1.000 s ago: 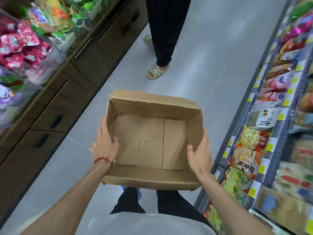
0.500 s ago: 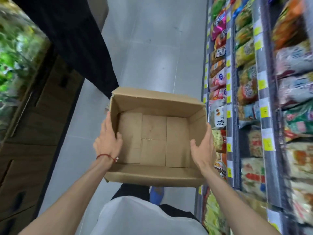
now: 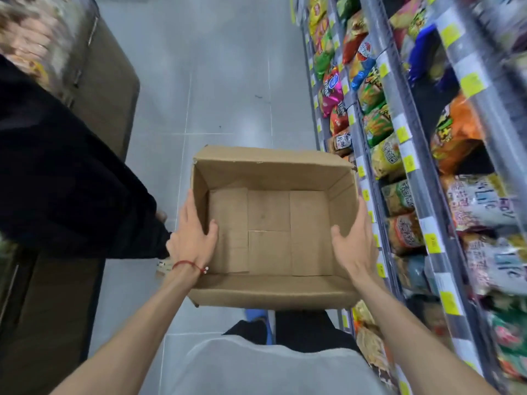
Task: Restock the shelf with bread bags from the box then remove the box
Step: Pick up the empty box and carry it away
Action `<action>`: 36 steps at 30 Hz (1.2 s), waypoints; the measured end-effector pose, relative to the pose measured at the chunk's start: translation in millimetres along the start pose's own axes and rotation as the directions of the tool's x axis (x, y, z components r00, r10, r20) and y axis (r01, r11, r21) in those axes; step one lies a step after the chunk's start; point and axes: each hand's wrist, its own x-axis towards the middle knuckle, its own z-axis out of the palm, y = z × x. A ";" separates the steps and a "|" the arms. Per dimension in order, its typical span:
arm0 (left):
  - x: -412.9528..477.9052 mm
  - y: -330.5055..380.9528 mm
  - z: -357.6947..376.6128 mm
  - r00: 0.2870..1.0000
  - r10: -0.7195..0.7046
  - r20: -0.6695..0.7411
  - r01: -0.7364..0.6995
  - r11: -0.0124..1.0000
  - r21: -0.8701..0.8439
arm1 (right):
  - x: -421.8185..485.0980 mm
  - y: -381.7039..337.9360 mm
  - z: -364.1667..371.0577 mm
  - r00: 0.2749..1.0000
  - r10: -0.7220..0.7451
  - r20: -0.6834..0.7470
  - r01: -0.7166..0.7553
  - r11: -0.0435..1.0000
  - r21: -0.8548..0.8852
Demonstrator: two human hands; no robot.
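An open brown cardboard box (image 3: pixel 271 172) hangs in front of me above the aisle floor, and nothing lies inside it. My left hand (image 3: pixel 194 238) grips its left wall, thumb inside and fingers along the outside. My right hand (image 3: pixel 355 246) grips the right wall the same way, thumb over the rim. The shelf (image 3: pixel 399 143) on my right holds several colourful bags behind yellow price tags. I cannot tell which of them are bread bags.
A person in black clothing (image 3: pixel 65 181) stands close on my left, against a brown wooden cabinet (image 3: pixel 108 81). Grey tiled floor (image 3: pixel 222 81) runs ahead between cabinet and shelf. My own legs and a blue shoe (image 3: pixel 256 315) show below the box.
I have turned and walked along the aisle with the box held in both hands. The person in black went from ahead of me to close on my left. The shelf now lines my right.
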 end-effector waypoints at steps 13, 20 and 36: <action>289.6 119.6 -17.4 0.995 -0.077 -0.067 0.077 0.997 -0.002 | 305.5 -156.7 34.5 0.993 -0.084 0.083 0.085 0.996 -0.003; 442.5 160.6 -43.7 0.977 -0.170 -0.125 0.167 0.985 -0.036 | 456.2 -273.8 56.1 0.977 -0.147 0.152 0.149 0.989 -0.007; 831.8 153.4 -126.1 0.956 -0.275 -0.103 0.263 0.958 -0.117 | 719.5 -575.4 174.5 0.962 -0.196 0.188 0.203 0.979 -0.020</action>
